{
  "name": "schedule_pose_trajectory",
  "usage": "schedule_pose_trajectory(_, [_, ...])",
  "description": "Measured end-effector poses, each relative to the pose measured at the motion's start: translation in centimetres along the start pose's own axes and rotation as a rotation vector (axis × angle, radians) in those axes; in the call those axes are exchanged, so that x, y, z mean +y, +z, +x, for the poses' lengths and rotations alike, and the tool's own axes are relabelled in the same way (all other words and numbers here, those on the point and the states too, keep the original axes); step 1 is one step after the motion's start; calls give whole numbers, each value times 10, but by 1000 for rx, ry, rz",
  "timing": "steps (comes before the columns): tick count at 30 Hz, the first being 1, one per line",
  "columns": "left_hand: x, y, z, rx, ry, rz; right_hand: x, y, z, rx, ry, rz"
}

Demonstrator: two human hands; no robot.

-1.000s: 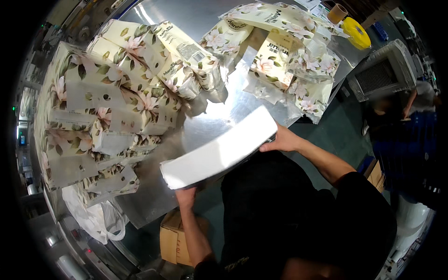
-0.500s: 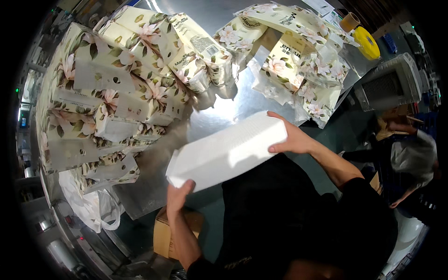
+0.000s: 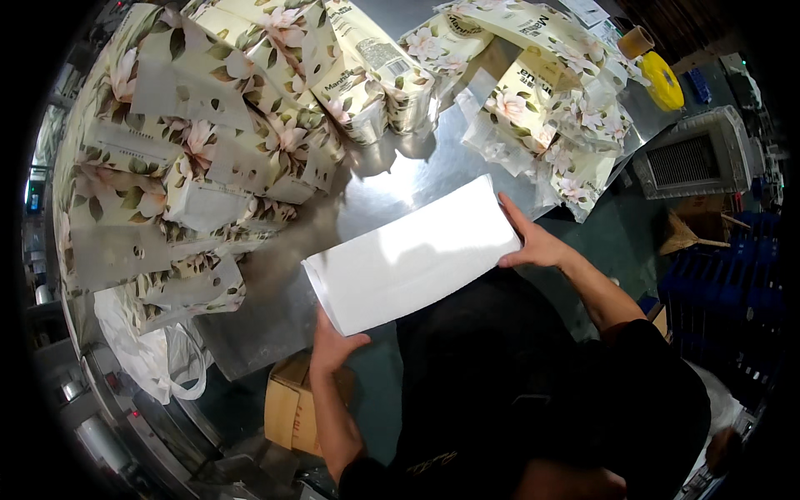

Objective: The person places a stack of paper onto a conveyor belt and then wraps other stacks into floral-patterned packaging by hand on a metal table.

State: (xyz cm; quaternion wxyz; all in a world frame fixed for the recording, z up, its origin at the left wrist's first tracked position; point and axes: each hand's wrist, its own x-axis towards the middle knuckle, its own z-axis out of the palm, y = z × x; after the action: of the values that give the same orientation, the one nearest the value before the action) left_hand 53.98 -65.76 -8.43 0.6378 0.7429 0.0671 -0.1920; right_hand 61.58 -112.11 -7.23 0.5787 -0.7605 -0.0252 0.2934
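Observation:
A long stack of white paper tissues [image 3: 417, 267] is held between my hands above the near edge of the metal table. My left hand [image 3: 335, 340] grips its lower left end, thumb pointing right below the edge. At the opposite end my right hand [image 3: 537, 243] holds it, fingers behind and thumb at the near corner. The stack is tilted, right end farther away, with a broad face showing. Left of it lie several floral plastic packs [image 3: 200, 158], some with white tissue stacks visible inside. Flat floral bags [image 3: 533, 108] lie in a loose pile at the far right.
A white plastic bag [image 3: 154, 354] hangs at the table's left corner, above a cardboard box [image 3: 292, 408]. Yellow tape [image 3: 661, 82] and a brown roll [image 3: 636, 42] sit at the far right. Right of the table are a grey vented unit [image 3: 692, 154], a broom [image 3: 683, 233] and blue crates [image 3: 725, 292].
The tissue stack has been turned so its broad face shows more. My left thumb has slid off its face to below the edge. A person at the right has mostly left the view.

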Motion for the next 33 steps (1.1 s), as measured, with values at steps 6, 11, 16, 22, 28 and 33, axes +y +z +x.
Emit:
schedule_pose_trajectory(6, [-21, -23, 10, 122, -67, -2, -12, -1, 15, 92, 135, 82])
schedule_pose_trajectory(11, [-12, -10, 27, 189, -142, 75, -1, 0, 27, 58, 169, -144])
schedule_pose_trajectory(16, [1, 7, 32, 157, -147, 46, -8, 15, 34, 45, 107, -181])
schedule_pose_trajectory(22, [6, 2, 24, 169, -87, 20, -44, 22, 20, 83, 94, -144])
schedule_pose_trajectory(28, [11, -4, 21, 115, -231, -103, -30, 34, 30, 26, 73, -131])
schedule_pose_trajectory(33, [13, -23, -5, 126, -215, -192, -58, 39, 24, -30, 126, -102])
